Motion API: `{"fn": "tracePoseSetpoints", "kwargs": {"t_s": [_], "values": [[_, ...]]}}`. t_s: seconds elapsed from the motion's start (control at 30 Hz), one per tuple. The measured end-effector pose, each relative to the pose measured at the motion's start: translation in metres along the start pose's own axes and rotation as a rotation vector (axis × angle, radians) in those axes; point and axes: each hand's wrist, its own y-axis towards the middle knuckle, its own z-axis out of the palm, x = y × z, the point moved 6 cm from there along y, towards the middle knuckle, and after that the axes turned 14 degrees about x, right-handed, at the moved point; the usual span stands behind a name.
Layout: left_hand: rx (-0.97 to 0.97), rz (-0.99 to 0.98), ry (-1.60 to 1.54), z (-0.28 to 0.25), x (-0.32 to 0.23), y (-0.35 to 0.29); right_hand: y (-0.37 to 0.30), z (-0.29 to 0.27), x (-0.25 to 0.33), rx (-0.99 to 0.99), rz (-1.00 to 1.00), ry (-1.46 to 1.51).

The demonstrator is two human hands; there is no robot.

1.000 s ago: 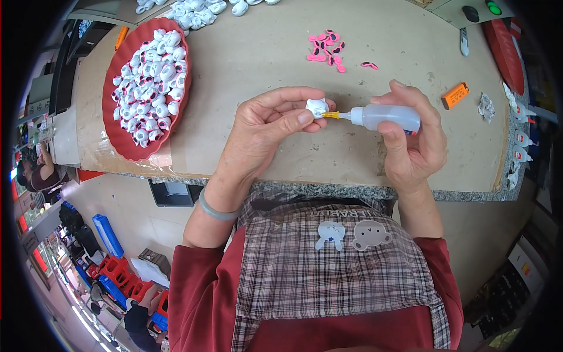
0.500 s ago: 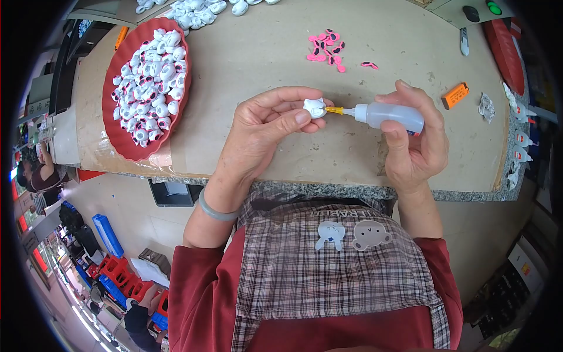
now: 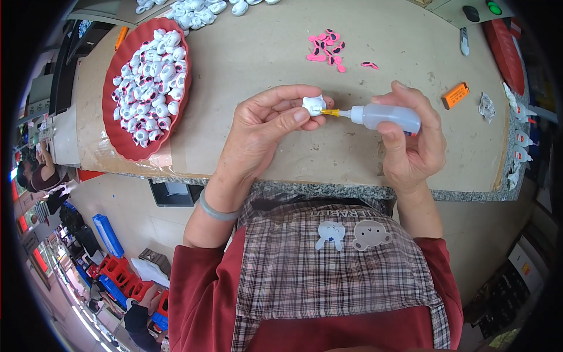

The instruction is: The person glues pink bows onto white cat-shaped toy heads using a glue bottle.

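Note:
Between the thumb and fingers of my left hand is a small white cat-head-shaped piece. My right hand is closed around a translucent squeeze bottle, tipped sideways with its nozzle pointing left. The yellow tip of the nozzle reaches the face of the white piece. Beyond my hands lie several small pink pieces with black ovals in a loose cluster, with a pink and black piece a little apart from them.
At the left a red scalloped tray holds many white pieces, some with pink and black parts. More white pieces are heaped at the back. On the right are an orange box, crumpled foil, a knife and small bottles.
The bottle's nozzle tip has shifted slightly left and down across the white piece, and the right hand has moved a little with it. The left hand has tilted the piece slightly.

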Motion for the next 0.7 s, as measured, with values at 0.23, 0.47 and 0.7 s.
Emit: {"fn": "tracePoseSetpoints", "kwargs": {"t_s": [0.23, 0.47, 0.7], "values": [[0.053, 0.015, -0.146, 0.0003, 0.0024, -0.0009, -0.0034, -0.0058, -0.0022, -0.037, 0.14, 0.086], [0.07, 0.001, -0.178, 0.0031, 0.0045, -0.0021, -0.0035, -0.005, 0.0001, -0.009, 0.131, 0.06], [0.073, -0.002, -0.226, 0.0006, 0.0072, -0.0022, -0.0037, -0.0041, -0.001, -0.009, 0.112, 0.037]]}}
